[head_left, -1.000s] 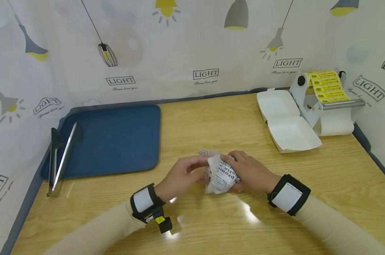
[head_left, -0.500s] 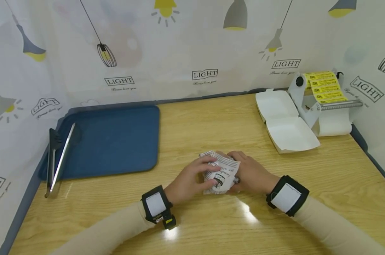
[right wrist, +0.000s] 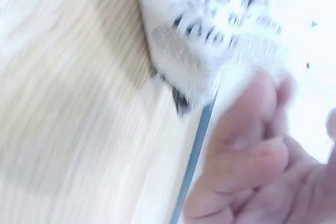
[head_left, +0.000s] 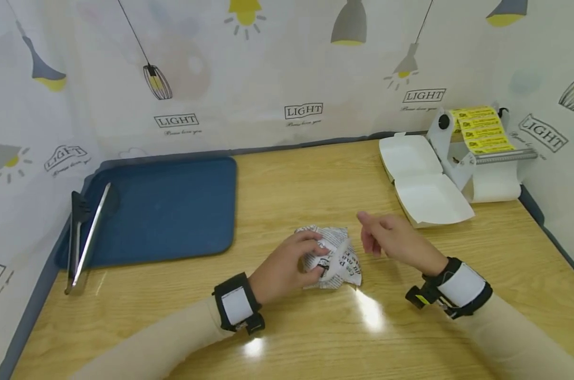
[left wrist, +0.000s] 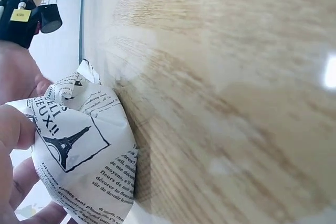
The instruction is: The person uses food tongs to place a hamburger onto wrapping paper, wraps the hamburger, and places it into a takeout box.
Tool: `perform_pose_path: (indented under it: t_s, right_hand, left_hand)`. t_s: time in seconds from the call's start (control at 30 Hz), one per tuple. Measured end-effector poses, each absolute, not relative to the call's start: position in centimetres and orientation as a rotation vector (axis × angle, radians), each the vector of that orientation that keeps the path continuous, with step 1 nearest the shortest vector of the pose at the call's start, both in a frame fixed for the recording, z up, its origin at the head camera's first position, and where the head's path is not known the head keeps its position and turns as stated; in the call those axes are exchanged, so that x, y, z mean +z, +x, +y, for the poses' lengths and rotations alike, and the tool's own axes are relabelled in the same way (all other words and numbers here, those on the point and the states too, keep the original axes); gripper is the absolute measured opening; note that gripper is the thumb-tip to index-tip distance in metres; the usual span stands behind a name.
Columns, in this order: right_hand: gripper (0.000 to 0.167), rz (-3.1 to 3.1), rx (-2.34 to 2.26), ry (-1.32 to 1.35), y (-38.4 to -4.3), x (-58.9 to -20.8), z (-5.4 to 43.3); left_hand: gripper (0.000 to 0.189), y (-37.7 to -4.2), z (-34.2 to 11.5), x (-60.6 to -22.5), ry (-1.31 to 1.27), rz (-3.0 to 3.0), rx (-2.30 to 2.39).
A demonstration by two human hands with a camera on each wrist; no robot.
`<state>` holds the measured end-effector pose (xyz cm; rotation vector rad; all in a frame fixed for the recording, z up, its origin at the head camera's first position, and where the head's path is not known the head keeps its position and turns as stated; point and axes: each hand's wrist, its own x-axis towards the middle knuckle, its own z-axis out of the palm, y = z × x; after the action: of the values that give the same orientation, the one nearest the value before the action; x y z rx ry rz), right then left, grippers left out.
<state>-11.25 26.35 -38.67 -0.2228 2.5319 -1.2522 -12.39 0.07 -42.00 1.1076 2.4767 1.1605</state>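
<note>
A bundle wrapped in newsprint-patterned paper [head_left: 347, 268] sits on the wooden table in front of me, its contents hidden. My left hand [head_left: 282, 266] holds it from the left, fingers over the top and thumb on the near side. The left wrist view shows the paper [left wrist: 94, 150] closely, with a printed tower and folded, crumpled edges. Just right of the bundle, apart from it, my right hand [head_left: 396, 240] is raised with fingers loosely bent and nothing in them. In the right wrist view that hand [right wrist: 252, 171] is blurred beside the paper's pointed corner.
At the left lies a blue tray [head_left: 173, 211], with metal tongs [head_left: 91, 237] across its left edge. An unfolded white paper box [head_left: 434, 198] is at the right. Behind it stands a dispenser with a roll of yellow labels [head_left: 486, 132]. A printed cloth wall [head_left: 249, 79] encloses the table.
The left hand has laid a paper flap over the bundle and stays on it. My right hand has let go of the bundle and moved off to the right.
</note>
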Motion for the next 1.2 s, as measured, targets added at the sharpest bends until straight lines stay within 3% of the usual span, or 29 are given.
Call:
perform_pose_path:
  t_s: [0.1, 0.33, 0.67, 1.07, 1.2]
  right_hand:
    - [0.061, 2.412, -1.221, -0.15, -11.4, -38.6, 25.8]
    - [0.03, 2.196, -1.381, -0.089, -11.5, -39.4, 26.2]
    - [0.019, 2.21, -1.37, -0.137, -11.7, -39.6, 26.5]
    - [0.021, 2.059, -1.53, -0.214, -11.9, -41.2, 27.3]
    - [0.029, 2.06, -1.519, -0.146, -11.8, -40.9, 27.3]
  left_hand:
    - [0.027, -12.4, 0.1, -41.9, 1.117, 2.493, 1.126]
    - [0.025, -12.4, 0.4, -41.8, 1.187, 2.53, 1.058]
    - [0.036, -12.1, 0.9, -42.5, 1.092, 2.536, 1.01]
    - [0.077, -12.4, 1.5, -42.7, 1.056, 2.628, 0.874]
    - [0.076, -12.7, 1.6, -42.9, 1.068, 2.656, 0.822]
